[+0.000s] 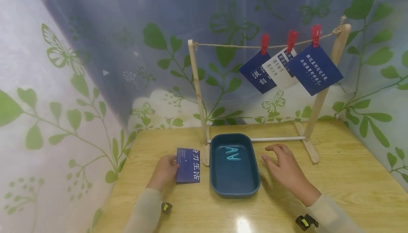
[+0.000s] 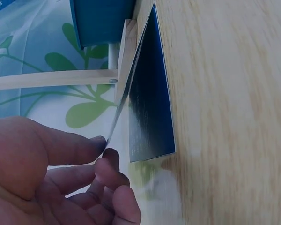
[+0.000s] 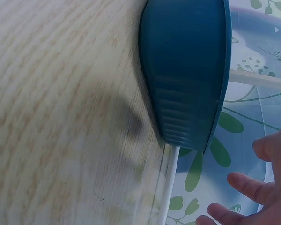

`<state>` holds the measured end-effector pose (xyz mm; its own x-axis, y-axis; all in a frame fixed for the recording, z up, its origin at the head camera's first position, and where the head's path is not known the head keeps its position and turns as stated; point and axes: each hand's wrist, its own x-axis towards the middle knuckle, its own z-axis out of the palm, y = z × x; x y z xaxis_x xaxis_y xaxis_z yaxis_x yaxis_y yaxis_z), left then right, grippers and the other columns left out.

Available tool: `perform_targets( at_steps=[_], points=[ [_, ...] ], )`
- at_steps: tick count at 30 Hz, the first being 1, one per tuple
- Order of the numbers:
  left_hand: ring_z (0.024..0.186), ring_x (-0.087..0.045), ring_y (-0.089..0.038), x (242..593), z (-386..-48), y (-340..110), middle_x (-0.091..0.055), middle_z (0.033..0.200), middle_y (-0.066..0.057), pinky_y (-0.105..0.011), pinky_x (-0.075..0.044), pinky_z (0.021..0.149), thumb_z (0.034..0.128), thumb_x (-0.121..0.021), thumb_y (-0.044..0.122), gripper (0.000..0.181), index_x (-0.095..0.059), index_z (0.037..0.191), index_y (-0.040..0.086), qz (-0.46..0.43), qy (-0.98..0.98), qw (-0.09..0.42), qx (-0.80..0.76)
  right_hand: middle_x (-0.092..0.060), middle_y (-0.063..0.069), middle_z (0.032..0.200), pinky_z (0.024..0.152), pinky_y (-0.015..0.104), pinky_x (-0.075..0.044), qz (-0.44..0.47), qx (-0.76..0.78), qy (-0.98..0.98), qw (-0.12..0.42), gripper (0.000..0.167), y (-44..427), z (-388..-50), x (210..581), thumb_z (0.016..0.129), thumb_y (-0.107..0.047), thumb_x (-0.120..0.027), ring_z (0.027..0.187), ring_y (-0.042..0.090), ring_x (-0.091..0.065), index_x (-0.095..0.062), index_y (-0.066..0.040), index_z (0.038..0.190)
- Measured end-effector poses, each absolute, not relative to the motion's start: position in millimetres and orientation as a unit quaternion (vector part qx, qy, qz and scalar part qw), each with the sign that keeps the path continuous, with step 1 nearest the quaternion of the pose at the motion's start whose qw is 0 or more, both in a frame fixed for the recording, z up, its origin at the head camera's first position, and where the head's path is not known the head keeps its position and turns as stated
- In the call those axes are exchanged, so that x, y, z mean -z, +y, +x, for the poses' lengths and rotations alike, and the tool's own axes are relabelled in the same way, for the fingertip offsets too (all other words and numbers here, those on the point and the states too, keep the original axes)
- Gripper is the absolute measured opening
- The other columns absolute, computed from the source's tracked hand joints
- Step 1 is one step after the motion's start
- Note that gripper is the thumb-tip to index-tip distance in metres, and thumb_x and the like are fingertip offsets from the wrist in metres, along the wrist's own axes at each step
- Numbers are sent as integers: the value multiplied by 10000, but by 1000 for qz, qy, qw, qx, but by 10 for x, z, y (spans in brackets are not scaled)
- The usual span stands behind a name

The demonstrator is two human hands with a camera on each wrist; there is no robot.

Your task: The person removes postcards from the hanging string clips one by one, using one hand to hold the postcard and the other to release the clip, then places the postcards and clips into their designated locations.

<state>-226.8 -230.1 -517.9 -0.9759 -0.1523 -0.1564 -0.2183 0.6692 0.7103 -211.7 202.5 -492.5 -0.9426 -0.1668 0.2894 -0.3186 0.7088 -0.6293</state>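
Observation:
My left hand (image 1: 165, 171) pinches the left edge of a blue card (image 1: 188, 165) with white writing, between thumb and fingers. In the left wrist view that card (image 2: 126, 89) is tilted up from the table, seen nearly edge-on. A dark blue surface (image 2: 154, 108) lies under it; whether it is a second card I cannot tell. Right of the card stands a dark blue plastic tray (image 1: 234, 190) with several light blue clothespins (image 1: 232, 154) inside. My right hand (image 1: 283, 165) hovers beside the tray's right side, fingers apart and holding nothing; the right wrist view shows its spread fingers (image 3: 248, 187).
Behind the tray stands a wooden frame (image 1: 198, 84) with a string (image 1: 232, 46) across its top. Three red clothespins (image 1: 291, 41) hold cards (image 1: 315, 70) on the string's right part. A white rod (image 1: 277, 139) joins the feet. Patterned curtain (image 1: 159, 84) surrounds the wooden table (image 1: 143, 148).

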Motion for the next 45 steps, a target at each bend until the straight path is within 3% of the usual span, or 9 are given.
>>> perform_targets(
  at_steps=[13,32,45],
  points=[
    [1184,-721,-419,5198,-2282,-2309,-745,1266,-258,-593,-578,1062,1023,-688,103,428,-657,1426,-37,-98,917,26,-387,-546,325,1464,1056,736,-477,126,-366,-918,84,449,2032,-2117,4956,1126,-345,-603,1365,552,-520,-647,17,1388],
    [1338,-640,-481,5161,-2266,-2296,-704,1369,-283,-628,-500,1159,1032,-692,122,429,-653,1415,-66,-101,912,41,-395,-570,318,1441,1028,713,-505,123,-372,-916,89,401,2035,-2044,5028,1114,-286,-636,1323,535,-557,-659,24,1368],
    [1306,-656,-483,5136,-2223,-2288,-708,1345,-276,-640,-508,1144,1046,-681,157,455,-631,1446,-52,-109,917,48,-380,-547,309,1483,979,685,-548,122,-377,-915,75,432,2088,-1991,5053,1126,-322,-610,1298,510,-572,-649,17,1391]
  ],
)
